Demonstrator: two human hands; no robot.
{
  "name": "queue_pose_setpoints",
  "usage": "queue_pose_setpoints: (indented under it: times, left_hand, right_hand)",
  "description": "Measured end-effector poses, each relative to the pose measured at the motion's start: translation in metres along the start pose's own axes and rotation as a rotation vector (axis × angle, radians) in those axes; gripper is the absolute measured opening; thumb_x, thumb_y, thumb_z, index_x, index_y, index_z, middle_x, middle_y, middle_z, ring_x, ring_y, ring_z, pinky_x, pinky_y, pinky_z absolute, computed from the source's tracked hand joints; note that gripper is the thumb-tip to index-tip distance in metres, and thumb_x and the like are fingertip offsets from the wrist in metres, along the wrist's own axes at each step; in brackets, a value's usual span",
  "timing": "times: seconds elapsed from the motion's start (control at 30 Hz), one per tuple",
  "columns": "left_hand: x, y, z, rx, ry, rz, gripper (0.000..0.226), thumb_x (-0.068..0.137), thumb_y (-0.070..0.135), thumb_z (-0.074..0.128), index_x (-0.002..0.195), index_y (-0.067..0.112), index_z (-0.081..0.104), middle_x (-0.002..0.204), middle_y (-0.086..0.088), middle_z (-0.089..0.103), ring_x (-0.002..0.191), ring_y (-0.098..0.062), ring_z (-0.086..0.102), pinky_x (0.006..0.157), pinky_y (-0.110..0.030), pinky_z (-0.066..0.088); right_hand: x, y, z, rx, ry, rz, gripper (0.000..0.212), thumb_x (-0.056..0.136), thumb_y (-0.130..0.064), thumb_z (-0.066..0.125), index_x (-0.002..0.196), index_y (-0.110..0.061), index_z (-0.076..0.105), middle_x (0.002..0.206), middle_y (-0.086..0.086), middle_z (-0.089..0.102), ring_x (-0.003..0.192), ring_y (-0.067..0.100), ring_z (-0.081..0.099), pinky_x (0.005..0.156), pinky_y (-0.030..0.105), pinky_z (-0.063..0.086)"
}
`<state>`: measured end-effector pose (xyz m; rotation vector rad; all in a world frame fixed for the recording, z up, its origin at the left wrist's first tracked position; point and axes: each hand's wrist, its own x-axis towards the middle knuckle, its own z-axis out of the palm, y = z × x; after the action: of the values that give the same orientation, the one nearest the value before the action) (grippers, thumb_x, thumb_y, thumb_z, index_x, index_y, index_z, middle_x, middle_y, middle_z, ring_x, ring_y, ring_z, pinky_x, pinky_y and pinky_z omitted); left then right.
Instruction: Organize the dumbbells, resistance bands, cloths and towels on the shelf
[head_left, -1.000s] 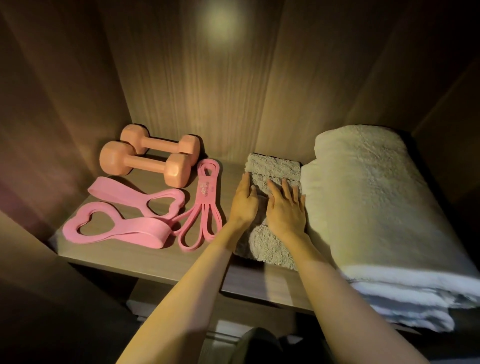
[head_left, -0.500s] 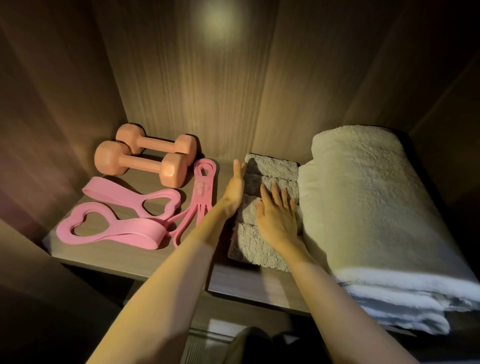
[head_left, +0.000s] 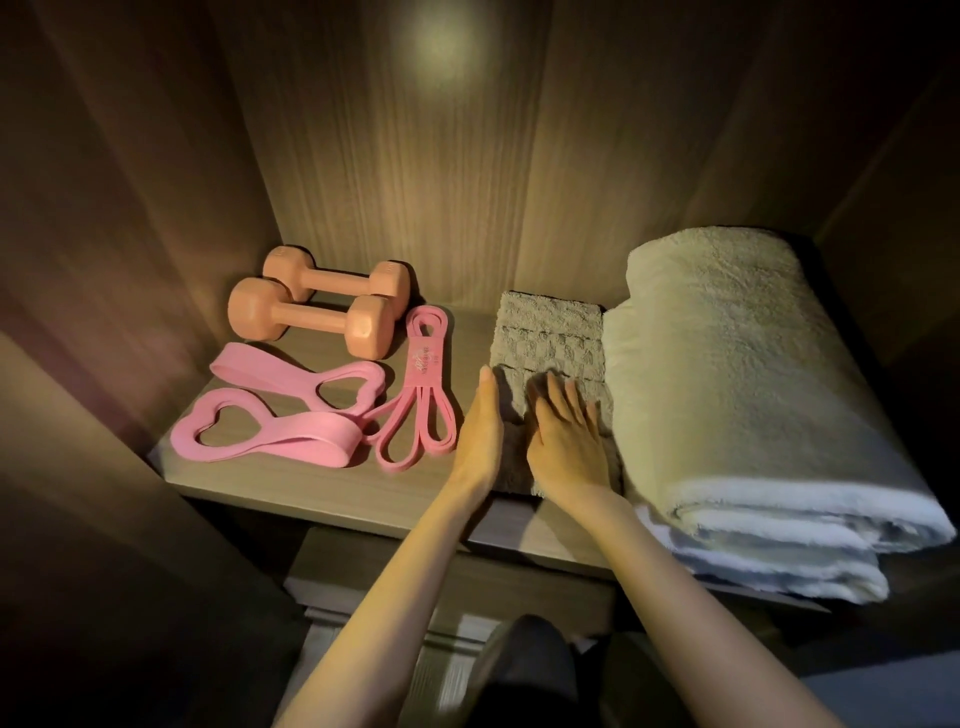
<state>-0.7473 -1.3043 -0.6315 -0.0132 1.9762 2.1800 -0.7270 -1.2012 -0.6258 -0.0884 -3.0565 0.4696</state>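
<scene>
A stack of folded grey cloths (head_left: 550, 338) lies on the wooden shelf (head_left: 332, 499), between the pink bands and a big folded cream towel (head_left: 753, 395). My right hand (head_left: 569, 441) rests flat on the near part of the cloths, fingers spread. My left hand (head_left: 480, 426) stands on edge against the cloths' left side, fingers straight. Two orange dumbbells (head_left: 311, 317) lie side by side at the back left. In front of them lie two wide pink bands with heart-shaped loops (head_left: 270, 426) and a thin folded pink band (head_left: 423, 389).
The shelf sits in a wooden cabinet with a side wall (head_left: 130, 234) on the left and a back panel (head_left: 441, 182). The cream towel overhangs the shelf's front edge at the right. A lower ledge (head_left: 457, 582) shows under the shelf.
Both hands slid back toward the shelf's front along the grey cloths, the left hand staying on edge at their left side.
</scene>
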Motion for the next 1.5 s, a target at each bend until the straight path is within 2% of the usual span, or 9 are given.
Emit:
queue_pose_setpoints:
  times: [0.1,0.23,0.43,0.6,0.73,0.87,1.2,1.33,1.5]
  left_hand:
    - [-0.007,-0.014,-0.002,0.128,-0.012,0.003,0.088,0.078,0.086,0.025,0.148,0.032,0.027,0.153,0.007,0.032,0.141,-0.01,0.027,0.117,-0.04,0.024]
    - [-0.017,-0.011,-0.009,0.212,0.025,0.035,0.092,0.08,0.082,0.017,0.152,0.026,0.014,0.16,0.003,0.012,0.146,-0.007,0.009,0.121,-0.041,0.009]
    - [-0.032,0.002,-0.028,0.304,0.09,0.202,0.049,0.101,0.031,0.041,0.147,0.019,0.031,0.154,-0.003,0.031,0.143,-0.013,0.024,0.118,-0.033,0.019]
    - [-0.018,0.005,-0.054,0.58,0.203,0.379,0.053,0.091,0.004,0.05,0.142,0.015,0.04,0.151,-0.007,0.035,0.138,-0.009,0.03,0.109,-0.022,0.026]
    - [0.007,0.001,-0.073,0.827,0.222,0.307,0.06,0.091,0.018,0.056,0.146,0.014,0.033,0.154,-0.019,0.019,0.146,-0.031,0.011,0.116,-0.037,0.021]
    - [0.022,-0.002,-0.073,1.054,0.236,0.215,0.076,0.088,0.034,0.06,0.147,0.005,0.022,0.147,-0.024,0.031,0.14,-0.039,0.019,0.115,-0.047,0.022]
    - [0.018,-0.001,-0.076,0.949,0.238,0.28,0.049,0.079,0.02,0.067,0.122,0.001,0.051,0.128,-0.014,0.053,0.127,-0.034,0.041,0.105,-0.041,0.034]
    - [0.018,-0.004,-0.072,1.005,0.174,0.244,0.066,0.085,0.025,0.063,0.142,0.004,0.037,0.152,-0.016,0.029,0.143,-0.034,0.02,0.115,-0.041,0.02]
    - [0.016,0.006,-0.068,1.048,0.137,0.159,0.069,0.094,0.032,0.054,0.15,0.007,0.023,0.158,-0.016,0.014,0.146,-0.033,0.009,0.119,-0.042,0.01]
  right_hand:
    - [-0.005,0.002,0.003,-0.051,0.011,-0.009,0.057,0.101,-0.018,0.027,0.153,-0.023,0.003,0.161,0.0,-0.011,0.147,0.018,-0.015,0.12,0.038,-0.009]
    - [-0.004,0.003,0.003,-0.043,-0.018,-0.006,0.052,0.103,-0.023,0.022,0.154,-0.023,0.006,0.161,-0.001,-0.007,0.148,0.018,-0.011,0.12,0.039,-0.009]
    - [-0.002,0.001,-0.007,0.064,-0.102,-0.001,0.049,0.105,-0.028,0.021,0.153,-0.024,0.014,0.162,0.0,-0.002,0.148,0.022,-0.009,0.119,0.039,-0.008]
    - [-0.014,-0.004,-0.011,0.041,-0.127,-0.009,0.048,0.105,-0.031,0.017,0.153,-0.027,0.012,0.161,-0.001,-0.006,0.148,0.021,-0.011,0.119,0.038,-0.008]
    - [-0.018,-0.004,-0.006,0.03,-0.139,-0.034,0.048,0.104,-0.036,0.017,0.152,-0.032,0.013,0.162,-0.002,-0.006,0.148,0.02,-0.012,0.119,0.038,-0.009]
    - [-0.017,-0.002,-0.003,0.035,-0.156,-0.037,0.048,0.104,-0.038,0.016,0.152,-0.035,0.012,0.161,-0.003,-0.008,0.147,0.017,-0.013,0.118,0.036,-0.012]
    - [-0.011,-0.002,-0.002,0.053,-0.192,-0.033,0.048,0.104,-0.037,0.016,0.152,-0.036,0.009,0.161,-0.002,-0.011,0.147,0.018,-0.015,0.119,0.039,-0.011]
    - [-0.011,-0.001,-0.002,0.062,-0.203,-0.029,0.048,0.105,-0.036,0.016,0.152,-0.037,0.008,0.161,-0.002,-0.012,0.147,0.018,-0.015,0.119,0.041,-0.011]
    - [-0.012,-0.004,-0.013,0.058,-0.269,-0.03,0.048,0.104,-0.037,0.016,0.152,-0.037,0.009,0.161,-0.002,-0.01,0.147,0.02,-0.013,0.119,0.042,-0.009]
